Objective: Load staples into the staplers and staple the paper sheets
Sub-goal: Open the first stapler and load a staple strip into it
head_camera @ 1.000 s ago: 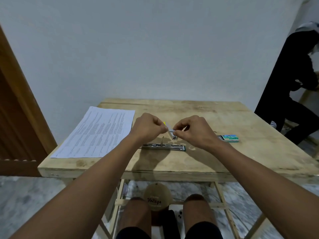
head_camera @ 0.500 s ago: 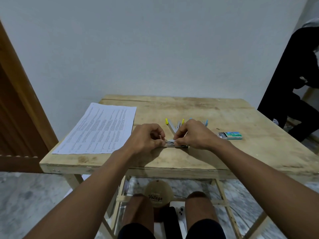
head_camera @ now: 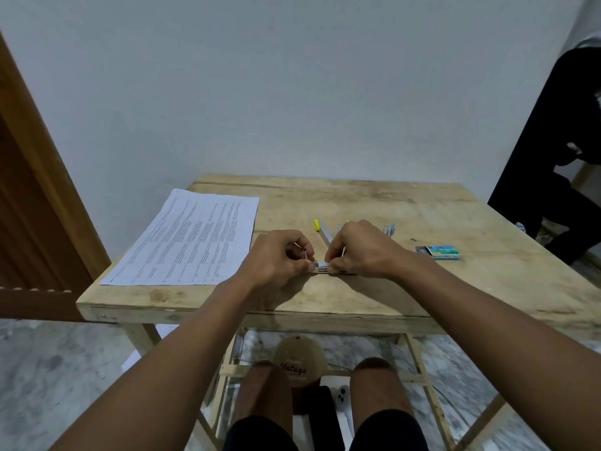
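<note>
Now down on the worktop [head_camera: 422,288] instead of raised above it. Pinching the open stapler [head_camera: 341,272], flat near the front edge, in curled fingers [head_camera: 297,245] of the left hand [head_camera: 276,255]; pinching and pressing staples [head_camera: 320,264] into it with the right hand [head_camera: 364,252]. Suggests loading nearly done; leaves the paper sheets [head_camera: 195,239] at left unstapled.

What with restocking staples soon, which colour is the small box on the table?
The box is green and blue; head view.

The left hand [head_camera: 276,257] and the right hand [head_camera: 362,252] pinched a stapler [head_camera: 322,266] lying on the table [head_camera: 357,203], between paper sheets [head_camera: 192,236] and a staple box [head_camera: 443,252].
</note>
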